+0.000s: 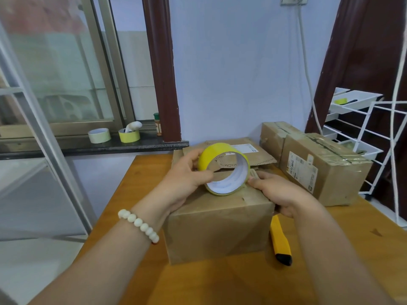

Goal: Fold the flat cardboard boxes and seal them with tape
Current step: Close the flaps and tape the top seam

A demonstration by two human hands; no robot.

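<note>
In the middle of the frame, the folded box (pixel 218 225) is sitting on the wooden surface (pixel 220 282), and its top flaps are looking closed. Just above its top, the left hand (pixel 187 172) is grasping the yellow tape roll (pixel 211 155), fingers wrapping over the outer band and thumb reaching into the core. The right hand (pixel 279 192) is clamping the box's upper right edge, thumb lying on top right beside the roll. Whether a free strip is already lying under that thumb is not showing clearly.

The step in hand is probably laying the first strip across the top seam. Doing it well is likely meaning:
- anchoring the tape end firmly on the right side before pulling
- drawing the roll leftward, low and straight along the seam
- pressing down on the flaps so they are not springing up and leaving a gap
- running the strip over the far edge and smoothing out wrinkles

A yellow utility knife (pixel 280 241) is lying on the surface just right of the box, within reach for cutting. Behind the box, flat cardboard (pixel 259 158) is waiting. At right, two taped boxes (pixel 326 170) are standing side by side. At upper left, two spare rolls (pixel 99 135) are resting on the windowsill.
</note>
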